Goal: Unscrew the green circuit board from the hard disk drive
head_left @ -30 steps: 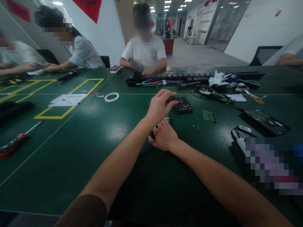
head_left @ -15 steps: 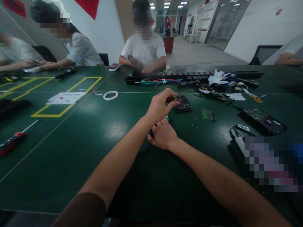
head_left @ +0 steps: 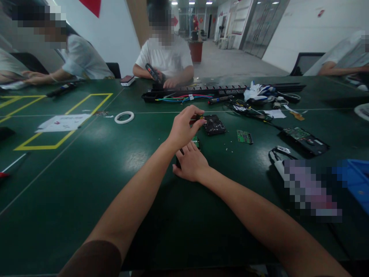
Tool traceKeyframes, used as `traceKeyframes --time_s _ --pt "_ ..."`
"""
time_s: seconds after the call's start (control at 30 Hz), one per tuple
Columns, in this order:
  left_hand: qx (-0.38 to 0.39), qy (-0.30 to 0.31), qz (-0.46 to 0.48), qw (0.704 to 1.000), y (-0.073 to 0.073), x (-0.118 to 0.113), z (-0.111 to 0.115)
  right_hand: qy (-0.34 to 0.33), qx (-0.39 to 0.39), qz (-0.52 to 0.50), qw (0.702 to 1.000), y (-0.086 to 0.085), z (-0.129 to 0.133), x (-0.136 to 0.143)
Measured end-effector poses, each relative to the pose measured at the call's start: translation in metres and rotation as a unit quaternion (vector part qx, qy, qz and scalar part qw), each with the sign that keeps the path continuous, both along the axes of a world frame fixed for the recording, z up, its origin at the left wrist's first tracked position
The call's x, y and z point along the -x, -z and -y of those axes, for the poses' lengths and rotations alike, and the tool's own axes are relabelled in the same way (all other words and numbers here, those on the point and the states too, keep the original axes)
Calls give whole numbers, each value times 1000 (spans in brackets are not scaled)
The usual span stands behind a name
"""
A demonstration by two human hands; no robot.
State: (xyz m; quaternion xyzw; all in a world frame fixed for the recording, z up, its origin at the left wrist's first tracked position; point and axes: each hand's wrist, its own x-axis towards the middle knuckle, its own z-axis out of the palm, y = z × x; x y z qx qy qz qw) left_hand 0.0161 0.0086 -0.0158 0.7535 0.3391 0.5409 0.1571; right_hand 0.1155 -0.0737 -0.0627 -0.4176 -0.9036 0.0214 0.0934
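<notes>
My left hand (head_left: 184,125) is raised just above my right one, thumb and fingers pinched on a small black-and-yellow tool (head_left: 202,117), mostly hidden by the fingers. Lower down, my right hand (head_left: 191,161) lies over a hard drive (head_left: 196,143) and grips it against the table. Only a strip of its green circuit board and a dark edge show. Just beyond my fingertips a second black hard drive (head_left: 214,125) lies flat. To its right is a loose green circuit board (head_left: 245,136), with several tiny pale bits between them.
A drive with a cable (head_left: 305,140), a blurred-out device (head_left: 311,188) and a blue bin (head_left: 359,181) are on the right. A long black rail (head_left: 225,91), wires and gloves (head_left: 259,91) lie behind. Left are a tape roll (head_left: 124,117) and paper (head_left: 62,122). Co-workers sit around.
The whole view has shifted as my head turned right, bringing the blue bin further into sight. Both hands keep nearly the same pose over the drive.
</notes>
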Motion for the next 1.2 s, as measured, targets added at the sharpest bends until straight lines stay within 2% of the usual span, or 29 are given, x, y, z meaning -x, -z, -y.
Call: traceKeyframes --time_s 0.43,0.83,1.2 --pt "23 19 20 999 -1 2 -4 4 3 -6 1000 -1 0 0" --pt "46 90 5 995 -10 10 -9 13 25 -15 999 0 0 1" --pt "75 143 21 987 -16 8 2 18 52 -35 998 -6 2 1"
